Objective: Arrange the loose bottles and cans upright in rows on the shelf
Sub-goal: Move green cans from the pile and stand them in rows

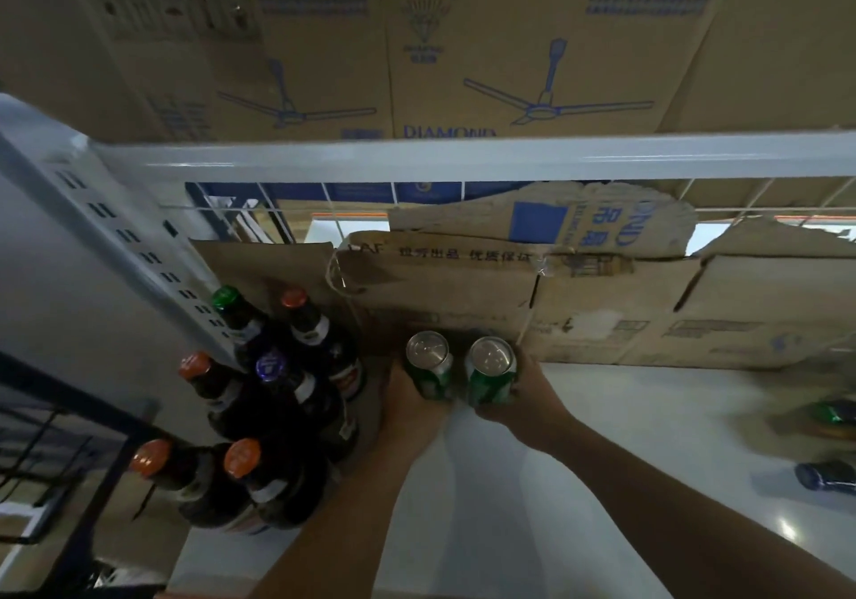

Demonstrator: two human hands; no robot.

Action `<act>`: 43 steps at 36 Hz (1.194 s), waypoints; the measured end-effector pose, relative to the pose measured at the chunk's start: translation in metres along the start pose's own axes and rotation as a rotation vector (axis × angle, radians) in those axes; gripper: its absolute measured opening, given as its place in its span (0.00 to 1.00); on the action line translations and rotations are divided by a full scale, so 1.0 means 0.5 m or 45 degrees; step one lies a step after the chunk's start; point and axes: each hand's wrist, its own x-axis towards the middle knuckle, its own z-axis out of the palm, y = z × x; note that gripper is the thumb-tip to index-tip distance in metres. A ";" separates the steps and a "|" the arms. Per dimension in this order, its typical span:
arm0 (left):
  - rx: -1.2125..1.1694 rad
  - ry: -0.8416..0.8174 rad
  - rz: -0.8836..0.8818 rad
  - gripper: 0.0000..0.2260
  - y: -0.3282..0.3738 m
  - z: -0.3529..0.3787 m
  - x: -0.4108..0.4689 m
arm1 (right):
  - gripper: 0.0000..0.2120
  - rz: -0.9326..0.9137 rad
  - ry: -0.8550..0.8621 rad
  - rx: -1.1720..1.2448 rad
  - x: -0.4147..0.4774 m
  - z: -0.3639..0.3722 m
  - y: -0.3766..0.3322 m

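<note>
Two green cans stand upright side by side near the back of the white shelf (625, 413). My left hand (407, 406) is wrapped around the left green can (430, 364). My right hand (525, 401) grips the right green can (490, 369). To their left, several dark bottles (278, 394) with orange, green and purple caps stand upright in rows at the shelf's left end. At the far right a green can (831, 413) and a dark blue can (827, 476) lie on their sides, blurred.
Torn brown cardboard (556, 293) lines the back of the shelf right behind the cans. A white shelf beam (463, 158) runs overhead with fan cartons (509, 66) on it. A perforated white upright (125, 237) stands at the left.
</note>
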 end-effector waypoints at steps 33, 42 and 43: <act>0.367 0.005 -0.021 0.31 -0.021 -0.005 0.020 | 0.40 0.098 0.125 -0.153 -0.020 0.023 -0.024; 0.302 -0.010 -0.027 0.30 -0.018 0.000 0.020 | 0.40 0.150 0.071 -0.150 -0.020 0.018 -0.035; 0.289 0.001 -0.019 0.30 -0.018 0.002 0.019 | 0.40 0.150 0.056 -0.153 -0.020 0.016 -0.040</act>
